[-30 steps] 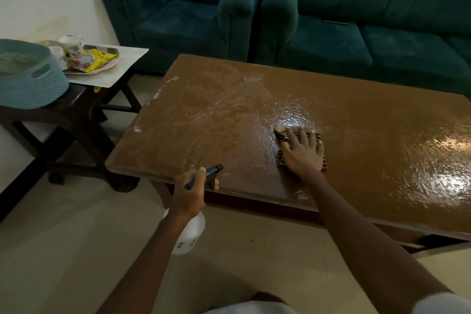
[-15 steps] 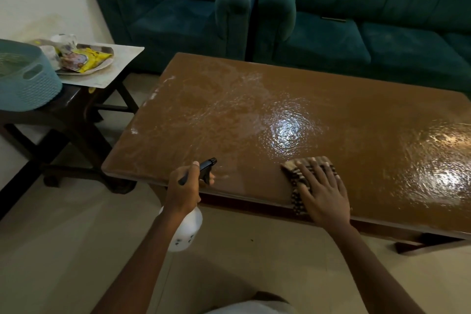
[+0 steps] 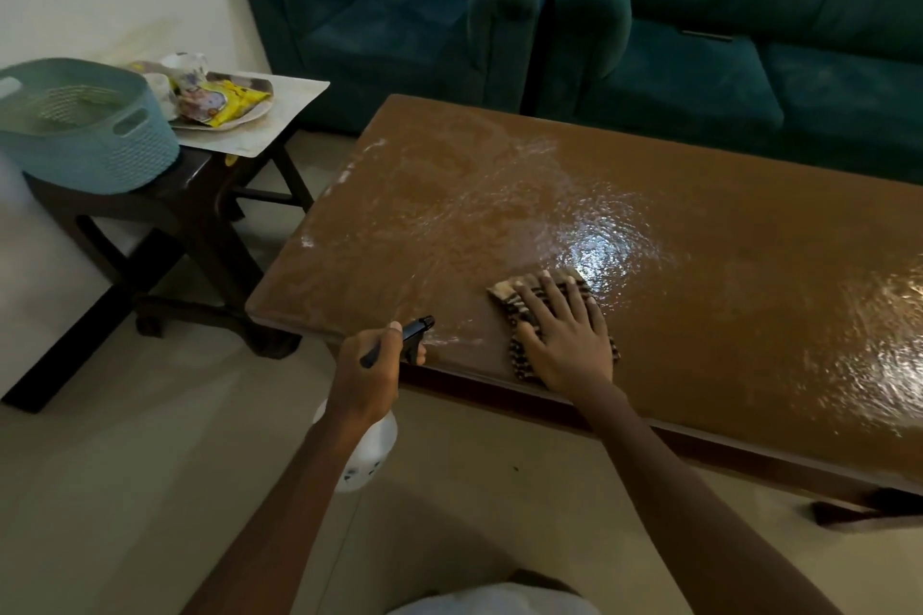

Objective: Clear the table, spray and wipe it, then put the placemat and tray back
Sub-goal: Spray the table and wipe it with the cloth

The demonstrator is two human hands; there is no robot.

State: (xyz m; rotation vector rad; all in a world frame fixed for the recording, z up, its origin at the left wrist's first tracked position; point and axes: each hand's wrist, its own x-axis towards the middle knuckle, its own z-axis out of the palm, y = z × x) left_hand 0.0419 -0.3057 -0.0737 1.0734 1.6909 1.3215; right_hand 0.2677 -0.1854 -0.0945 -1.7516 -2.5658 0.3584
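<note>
Fingers (image 3: 554,300) of the right hand (image 3: 564,345) lie spread, pressing a striped cloth (image 3: 519,310) flat near the table (image 3: 749,290) front edge. Left hand (image 3: 367,365) fingers wrap a spray bottle (image 3: 367,449) just off the edge. Recommend overlapping strokes toward unwiped wet patches. Placemat (image 3: 279,120) and tray (image 3: 249,115) wait on the side table (image 3: 200,175).

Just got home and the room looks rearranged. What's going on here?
A person is cleaning the coffee table. The right hand presses a striped cloth flat near its front edge; the left hand holds a spray bottle. The top looks wet. The tray and placemat wait on the side table, beside a basket.
</note>
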